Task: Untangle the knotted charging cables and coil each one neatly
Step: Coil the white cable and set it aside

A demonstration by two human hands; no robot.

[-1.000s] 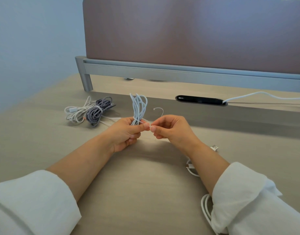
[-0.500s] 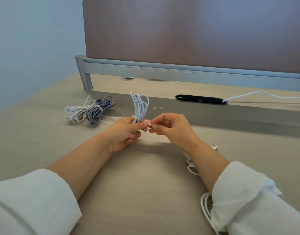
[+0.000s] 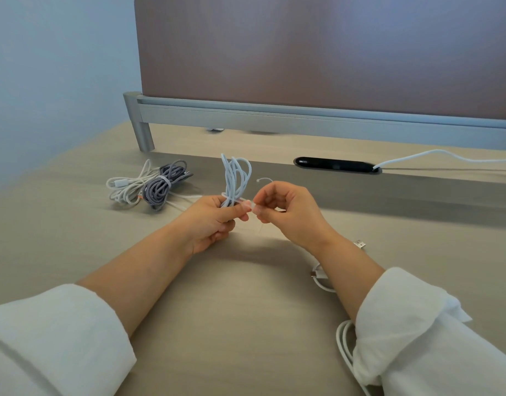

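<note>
My left hand (image 3: 217,218) grips a folded bundle of pale blue cable (image 3: 236,178), its loops standing upright above my fist. A thin white tie (image 3: 237,202) wraps the bundle's waist. My right hand (image 3: 286,212) pinches the end of that tie right beside my left thumb; the tie's curled tail (image 3: 263,180) shows above my knuckles. On the desk to the left lie a coiled grey braided cable (image 3: 163,185) with a white band and a loose white cable (image 3: 128,188) beside it.
Another white cable (image 3: 321,277) with a USB plug (image 3: 360,243) lies under my right forearm, and more of it loops by my right sleeve (image 3: 344,342). A black cable slot (image 3: 336,166) with a white cord sits at the back, below the desk divider (image 3: 303,115).
My right hand has drawn slightly right and away from the left thumb, pulling the tie's end outward. The blue bundle stays upright in my left hand.
</note>
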